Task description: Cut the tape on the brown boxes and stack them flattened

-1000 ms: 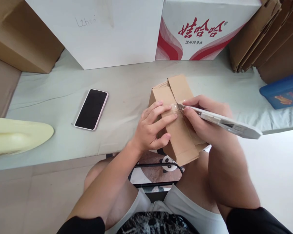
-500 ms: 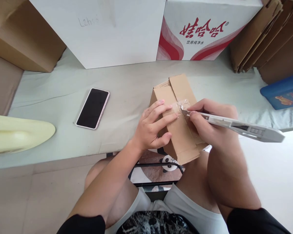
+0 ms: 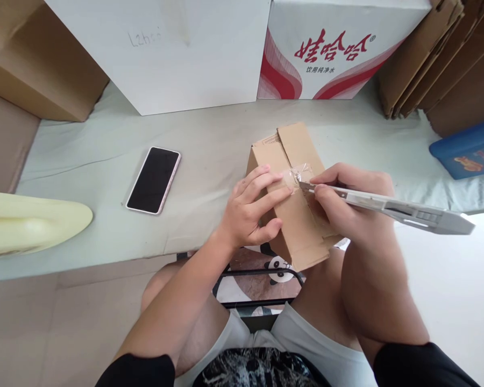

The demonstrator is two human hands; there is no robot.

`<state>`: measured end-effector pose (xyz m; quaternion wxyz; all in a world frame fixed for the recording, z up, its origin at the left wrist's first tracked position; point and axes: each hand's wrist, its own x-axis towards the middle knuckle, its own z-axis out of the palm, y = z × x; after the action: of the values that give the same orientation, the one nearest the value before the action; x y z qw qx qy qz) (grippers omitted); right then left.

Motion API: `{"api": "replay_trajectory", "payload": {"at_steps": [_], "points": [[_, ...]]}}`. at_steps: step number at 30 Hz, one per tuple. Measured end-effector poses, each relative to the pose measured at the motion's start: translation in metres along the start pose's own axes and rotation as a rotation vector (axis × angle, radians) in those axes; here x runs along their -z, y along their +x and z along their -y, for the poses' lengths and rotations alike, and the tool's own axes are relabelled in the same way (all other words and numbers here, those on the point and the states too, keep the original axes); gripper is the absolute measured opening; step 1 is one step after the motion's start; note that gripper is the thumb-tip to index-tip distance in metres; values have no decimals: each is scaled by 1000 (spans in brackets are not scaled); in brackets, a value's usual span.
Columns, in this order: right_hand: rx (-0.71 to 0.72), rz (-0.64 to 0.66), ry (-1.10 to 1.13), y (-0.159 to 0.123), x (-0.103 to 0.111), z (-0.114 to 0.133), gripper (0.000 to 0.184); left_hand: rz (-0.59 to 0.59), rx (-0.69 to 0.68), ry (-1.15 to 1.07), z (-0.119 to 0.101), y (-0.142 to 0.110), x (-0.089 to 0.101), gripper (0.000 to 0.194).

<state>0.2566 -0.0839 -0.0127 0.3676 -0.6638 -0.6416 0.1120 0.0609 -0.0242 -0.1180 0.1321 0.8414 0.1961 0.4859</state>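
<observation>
A small brown cardboard box (image 3: 296,148) lies at the near edge of a pale green surface, partly over my knees. My left hand (image 3: 252,209) grips its left side, fingers wrapped over the top flap. My right hand (image 3: 342,201) is closed on a white utility knife (image 3: 407,212), held like a pen. The blade tip rests on crumpled clear tape (image 3: 300,173) across the seam between the box's top flaps. The knife handle sticks out to the right.
A black phone in a pink case (image 3: 153,180) lies face up left of the box. A white carton (image 3: 165,51) and a red-and-white printed carton (image 3: 331,48) stand behind. Flattened cardboard (image 3: 435,59) leans at back right, a blue pack (image 3: 468,150) at right, a cream object (image 3: 28,223) at left.
My right hand has drawn the knife a little to the right along the tape, and the handle has swung outward. The left hand and box have stayed put.
</observation>
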Motion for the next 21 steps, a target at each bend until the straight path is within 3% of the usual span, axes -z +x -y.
{"api": "replay_trajectory", "payload": {"at_steps": [8,14,21], "points": [[29,3,-37,-2,2,3,11,8,2,-1,-1,0,1,54],[21,134,-48,4,2,6,10,19,5,-4,-1,-1,2,54],[16,-65,338,-8,3,-2,14,-21,-8,7,-1,-2,0,53]]}}
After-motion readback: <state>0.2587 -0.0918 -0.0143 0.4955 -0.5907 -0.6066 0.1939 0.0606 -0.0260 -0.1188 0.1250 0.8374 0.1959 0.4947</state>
